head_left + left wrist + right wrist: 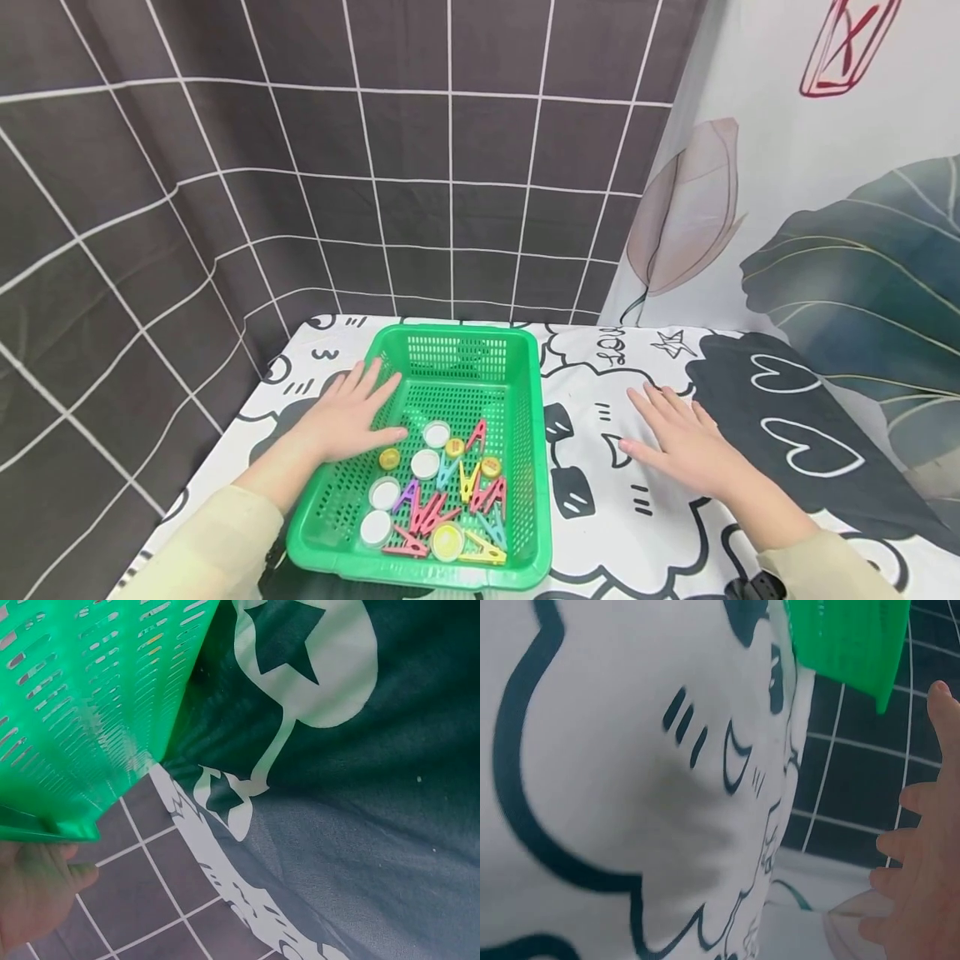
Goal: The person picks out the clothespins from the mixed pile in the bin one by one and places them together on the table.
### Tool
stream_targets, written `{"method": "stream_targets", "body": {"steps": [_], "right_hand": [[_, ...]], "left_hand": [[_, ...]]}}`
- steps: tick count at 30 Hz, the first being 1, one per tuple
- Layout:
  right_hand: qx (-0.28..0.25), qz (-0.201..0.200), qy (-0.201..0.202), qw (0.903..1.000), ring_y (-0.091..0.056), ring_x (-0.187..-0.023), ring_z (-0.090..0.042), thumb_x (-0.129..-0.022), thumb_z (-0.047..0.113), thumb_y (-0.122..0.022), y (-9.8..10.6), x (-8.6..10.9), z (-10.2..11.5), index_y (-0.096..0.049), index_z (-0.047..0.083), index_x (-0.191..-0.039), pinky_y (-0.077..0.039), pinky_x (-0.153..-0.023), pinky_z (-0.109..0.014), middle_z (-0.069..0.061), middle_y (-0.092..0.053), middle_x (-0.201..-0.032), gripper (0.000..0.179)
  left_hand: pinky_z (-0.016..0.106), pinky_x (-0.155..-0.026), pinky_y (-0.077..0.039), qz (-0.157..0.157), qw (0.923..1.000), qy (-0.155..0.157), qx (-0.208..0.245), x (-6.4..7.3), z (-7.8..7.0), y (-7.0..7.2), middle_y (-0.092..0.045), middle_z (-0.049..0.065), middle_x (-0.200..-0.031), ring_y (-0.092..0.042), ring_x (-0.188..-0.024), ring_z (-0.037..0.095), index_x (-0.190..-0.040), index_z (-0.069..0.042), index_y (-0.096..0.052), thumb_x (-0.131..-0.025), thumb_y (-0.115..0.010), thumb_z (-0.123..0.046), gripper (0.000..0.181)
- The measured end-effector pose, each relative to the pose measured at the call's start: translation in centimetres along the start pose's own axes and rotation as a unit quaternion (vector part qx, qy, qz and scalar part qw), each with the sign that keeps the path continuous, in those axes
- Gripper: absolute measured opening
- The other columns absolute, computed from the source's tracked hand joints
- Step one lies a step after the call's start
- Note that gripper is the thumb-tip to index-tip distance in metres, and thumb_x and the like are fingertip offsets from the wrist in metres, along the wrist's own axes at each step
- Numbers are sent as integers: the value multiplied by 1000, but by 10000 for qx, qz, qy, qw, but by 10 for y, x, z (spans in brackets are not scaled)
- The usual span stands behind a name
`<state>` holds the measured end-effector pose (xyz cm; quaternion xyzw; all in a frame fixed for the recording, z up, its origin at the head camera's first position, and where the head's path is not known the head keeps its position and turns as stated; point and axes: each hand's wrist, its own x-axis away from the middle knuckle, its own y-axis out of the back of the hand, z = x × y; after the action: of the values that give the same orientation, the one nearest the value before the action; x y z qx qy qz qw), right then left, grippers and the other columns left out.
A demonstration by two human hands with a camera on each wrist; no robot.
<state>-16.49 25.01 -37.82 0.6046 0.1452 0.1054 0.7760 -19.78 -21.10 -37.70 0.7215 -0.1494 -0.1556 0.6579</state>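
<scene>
Green basket [546, 500]: round caps [425, 464], clothespins [431, 515], toward near end
Left hand [347, 421]: fingers spread at left rim; contact unclear
Right hand [681, 443]: fingers extended above cloth [611, 546], right of basket

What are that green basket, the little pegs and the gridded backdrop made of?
Green basket: likely plastic, smooth and slightly shiny, with moulded slots. Pegs: probably plastic, solid bright colours; finish unclear. Backdrop: seemingly matte cloth, its white lines bending over folds.
</scene>
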Motion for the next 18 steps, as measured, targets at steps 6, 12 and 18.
{"method": "stream_targets", "body": {"steps": [6,12,18], "right_hand": [[-54,31,135,9999,-15,-137,-45,-90,58,-49,-2,-7,15,-30,5,-146,-8,-104,-66,-24,-22,-150,80],[-95,7,474,9988,-15,-138,-42,-91,58,-47,-2,-17,39,-30,7,-147,-10,-105,-65,-20,-23,-151,78],[-312,-104,1070,9937,-22,-137,-38,-89,56,-51,-3,-29,70,-32,6,-146,-18,-106,-61,-18,-28,-149,78]], "left_hand": [[57,-110,-10,10,9998,-83,-185,0,-1,1,-8,21,-154,-6,-140,40,-150,-13,-24,-82,-33,-77,94],[55,-111,-10,-2,9997,-141,-192,0,0,-1,-9,21,-154,-6,-140,40,-150,-12,-24,-83,-35,-76,93],[54,-111,-13,8,9999,-137,-94,0,-1,-1,-9,20,-154,-5,-140,40,-149,-11,-25,-84,-36,-75,92]]}}
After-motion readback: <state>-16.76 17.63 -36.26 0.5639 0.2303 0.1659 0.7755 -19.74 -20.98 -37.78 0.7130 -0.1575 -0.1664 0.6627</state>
